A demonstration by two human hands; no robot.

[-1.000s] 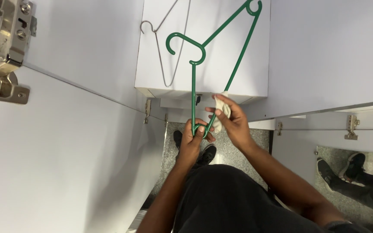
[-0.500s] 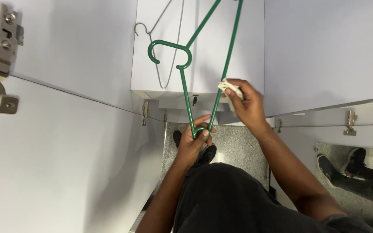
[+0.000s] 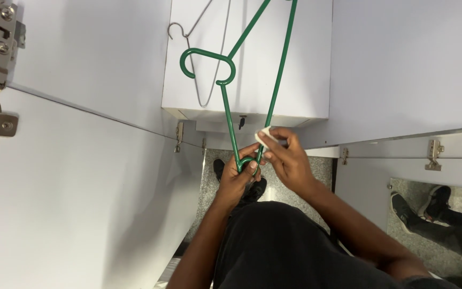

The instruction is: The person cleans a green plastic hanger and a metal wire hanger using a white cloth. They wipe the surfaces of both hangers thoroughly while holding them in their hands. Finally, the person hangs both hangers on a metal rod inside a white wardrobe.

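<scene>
Green hanger gripped by left hand; right hand pinches white cloth.

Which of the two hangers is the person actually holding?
The green plastic hanger, gripped at its corner by the left hand. The thin metal wire hanger lies untouched behind it.

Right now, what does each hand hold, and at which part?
The left hand grips the green hanger at its lower corner bend. The right hand pinches a small white cloth-like piece in its fingertips, against the hanger's bar.
</scene>
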